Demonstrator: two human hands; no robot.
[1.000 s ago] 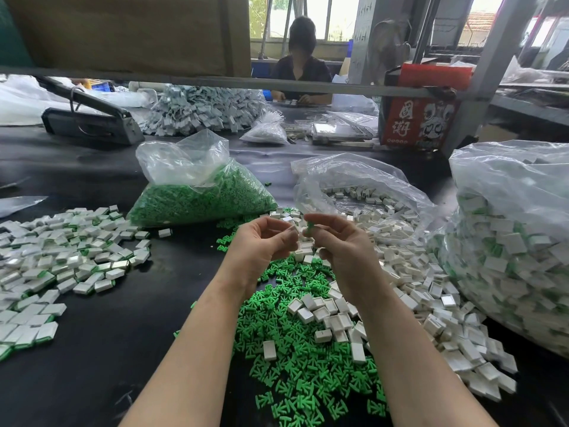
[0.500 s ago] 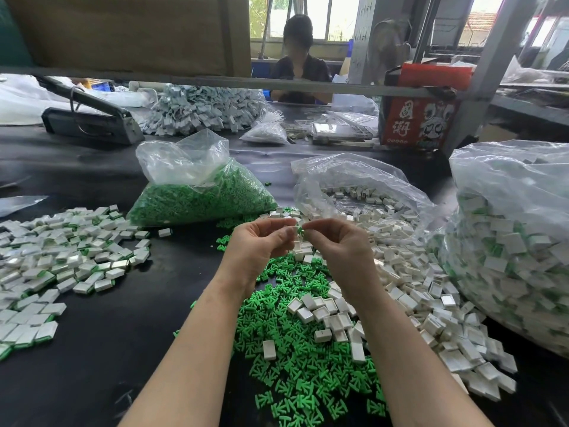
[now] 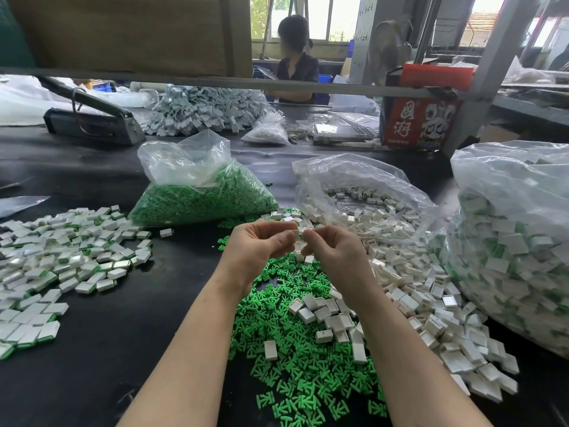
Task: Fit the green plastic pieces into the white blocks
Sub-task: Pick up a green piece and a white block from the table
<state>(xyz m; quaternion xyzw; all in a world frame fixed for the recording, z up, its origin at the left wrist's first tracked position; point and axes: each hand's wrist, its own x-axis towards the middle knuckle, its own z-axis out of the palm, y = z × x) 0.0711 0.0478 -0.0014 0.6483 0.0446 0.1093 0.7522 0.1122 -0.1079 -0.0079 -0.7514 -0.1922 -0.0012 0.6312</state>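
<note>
Both hands meet above the black table at the middle of the view. My left hand (image 3: 260,246) and my right hand (image 3: 332,254) pinch one small white block (image 3: 296,233) between their fingertips; any green piece in it is hidden by the fingers. Below the hands lies a spread of loose green plastic pieces (image 3: 295,365) with several white blocks (image 3: 320,312) on top. More empty white blocks (image 3: 431,303) trail to the right. A pile of fitted white-and-green blocks (image 3: 61,260) covers the left of the table.
A clear bag of green pieces (image 3: 200,192) lies behind the hands, an open bag of white blocks (image 3: 363,195) to its right. A big bag of fitted blocks (image 3: 517,248) fills the right edge. A red box (image 3: 421,118), a sealing machine (image 3: 92,118) and a seated person (image 3: 295,63) are behind.
The hands have closed together. The green piece seen at my right fingertips earlier is no longer visible, and a white block now shows between both hands.
</note>
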